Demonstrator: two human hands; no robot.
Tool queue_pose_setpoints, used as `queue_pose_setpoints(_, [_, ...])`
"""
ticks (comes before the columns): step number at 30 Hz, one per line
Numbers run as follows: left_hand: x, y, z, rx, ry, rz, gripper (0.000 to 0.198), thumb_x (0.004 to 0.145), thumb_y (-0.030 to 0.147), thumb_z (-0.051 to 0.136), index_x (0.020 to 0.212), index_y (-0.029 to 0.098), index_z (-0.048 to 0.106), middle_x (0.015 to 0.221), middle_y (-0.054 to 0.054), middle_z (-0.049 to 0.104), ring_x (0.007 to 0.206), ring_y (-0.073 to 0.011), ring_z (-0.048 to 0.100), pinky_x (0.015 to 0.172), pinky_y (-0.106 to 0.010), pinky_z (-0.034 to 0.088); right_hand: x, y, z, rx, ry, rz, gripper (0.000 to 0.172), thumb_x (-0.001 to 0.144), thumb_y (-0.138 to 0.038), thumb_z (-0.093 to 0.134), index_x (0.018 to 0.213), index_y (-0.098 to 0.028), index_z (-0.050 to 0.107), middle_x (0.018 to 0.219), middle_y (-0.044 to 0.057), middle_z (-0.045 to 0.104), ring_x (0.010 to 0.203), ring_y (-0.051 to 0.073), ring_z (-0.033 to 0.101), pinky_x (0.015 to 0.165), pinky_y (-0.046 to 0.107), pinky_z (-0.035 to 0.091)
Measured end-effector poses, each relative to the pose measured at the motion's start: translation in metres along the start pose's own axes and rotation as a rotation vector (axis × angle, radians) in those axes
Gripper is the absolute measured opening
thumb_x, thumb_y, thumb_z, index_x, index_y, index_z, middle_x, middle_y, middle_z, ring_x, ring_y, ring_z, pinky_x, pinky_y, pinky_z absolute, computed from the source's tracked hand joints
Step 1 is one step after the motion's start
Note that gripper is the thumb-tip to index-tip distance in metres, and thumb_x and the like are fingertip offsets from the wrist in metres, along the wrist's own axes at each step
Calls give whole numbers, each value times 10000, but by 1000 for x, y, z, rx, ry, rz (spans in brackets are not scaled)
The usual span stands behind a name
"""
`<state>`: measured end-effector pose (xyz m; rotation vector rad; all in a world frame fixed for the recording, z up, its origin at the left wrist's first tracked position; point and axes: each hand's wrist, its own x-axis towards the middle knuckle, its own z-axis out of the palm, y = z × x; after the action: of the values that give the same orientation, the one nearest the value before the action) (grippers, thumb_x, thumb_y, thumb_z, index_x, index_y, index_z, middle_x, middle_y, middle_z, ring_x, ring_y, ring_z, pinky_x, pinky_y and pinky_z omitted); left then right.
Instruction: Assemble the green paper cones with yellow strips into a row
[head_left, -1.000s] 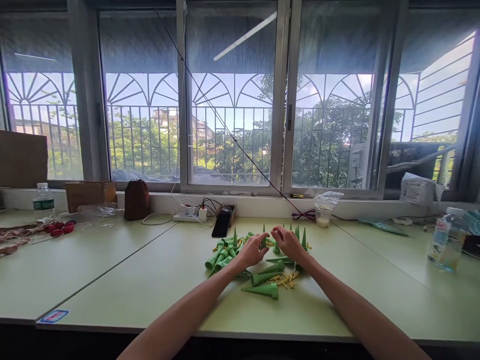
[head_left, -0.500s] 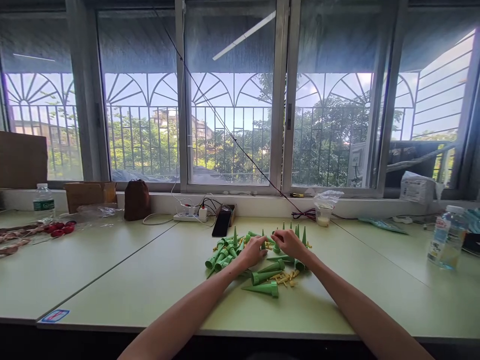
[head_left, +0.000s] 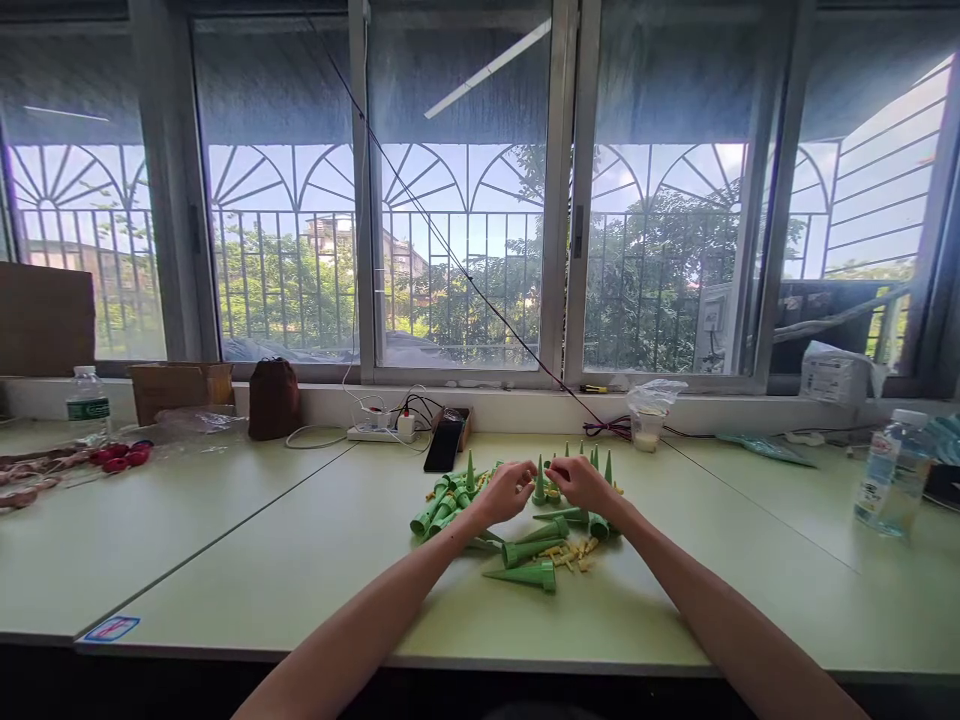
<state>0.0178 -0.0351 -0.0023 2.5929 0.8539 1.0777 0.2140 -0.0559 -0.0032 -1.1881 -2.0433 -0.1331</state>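
My left hand (head_left: pixel 508 492) is just left of an upright green plastic cone spike (head_left: pixel 539 484), its fingers loosely curled, with a gap to the thumb and nothing visible in it. On the cone's other side, my right hand (head_left: pixel 579 482) has its fingertips pinched together near the cone; anything in them is too small to make out. Several more green cones stand behind my right hand. Others lie heaped by my left hand, such as a green cone (head_left: pixel 448 508). Closer to me lie a green cone (head_left: pixel 525 576) on its side and small yellow pieces (head_left: pixel 574 554).
A phone (head_left: pixel 444 446) and a power strip (head_left: pixel 381 434) lie at the back below the windows. A bagged cup (head_left: pixel 648 425) stands behind the cones. Bottles are at both sides, including a large clear bottle (head_left: pixel 892 475) on the right. Red items (head_left: pixel 120 456) lie far left.
My left hand has come off the upright cone and moved slightly left. That cone now stands between my hands, a little further right. My right hand stays pinched in nearly the same spot.
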Motion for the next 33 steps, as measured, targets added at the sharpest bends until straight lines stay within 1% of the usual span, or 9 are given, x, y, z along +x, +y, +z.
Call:
queue_pose_setpoints(2, [2,4,-5,-32,-59,-22,115,784,190,565,827,151,665,632,15,618,597,-105,557,596,-199,412,0,1,0,-4,-12,2,319,889,-283,494,604,-159,560,517,-31,469,519,98,370,530,237,237])
queue_pose_setpoints(5, [2,8,-11,-97,-195,-45,147,766,249,606,696,129,655,541,30,563,527,-86,497,525,-189,359,-1,2,0,-5,-17,0,321,888,-284,496,599,-161,560,520,-29,472,521,99,371,531,239,240])
queue_pose_setpoints(9, [0,13,-14,-158,-409,-22,247,717,362,693,686,117,678,589,8,602,548,-89,508,520,-191,361,-1,1,0,-4,-17,1,327,891,-287,490,597,-160,555,516,-27,469,515,98,370,528,238,241])
queue_pose_setpoints(13, [-2,15,-12,-127,-505,-3,257,687,376,723,707,122,698,624,-5,628,571,-97,531,543,-193,390,-1,-1,-2,8,-25,-8,325,894,-287,484,607,-157,563,519,-26,473,511,96,372,529,234,245])
queue_pose_setpoints(19, [-4,13,-8,82,-497,25,104,651,223,705,708,136,716,622,2,631,571,-99,531,541,-192,375,-1,0,0,18,-26,-22,315,892,-275,483,610,-157,558,529,-25,477,517,96,383,530,231,245])
queue_pose_setpoints(23, [-4,12,-8,137,-475,66,64,675,178,660,695,142,708,629,5,636,569,-90,508,549,-192,354,-2,2,2,23,-32,-26,315,896,-281,482,611,-160,539,533,-30,465,521,95,378,531,230,247])
queue_pose_setpoints(26, [-2,9,-9,124,-402,77,76,709,191,645,674,140,691,609,10,618,554,-83,474,557,-197,342,-2,2,3,24,-23,-26,361,919,-312,466,591,-165,503,525,-35,447,520,96,363,533,235,239])
queue_pose_setpoints(29, [-1,6,-9,94,-286,22,99,739,194,617,693,138,684,614,9,619,557,-87,472,565,-203,343,0,2,3,32,8,-38,424,956,-357,420,580,-170,483,529,-32,450,527,102,362,540,241,244])
queue_pose_setpoints(33, [1,3,-7,23,-212,-59,157,772,196,563,669,134,664,590,12,614,540,-88,479,556,-203,342,0,0,1,55,42,-71,407,968,-370,423,636,-170,549,610,-8,520,581,120,435,577,243,301])
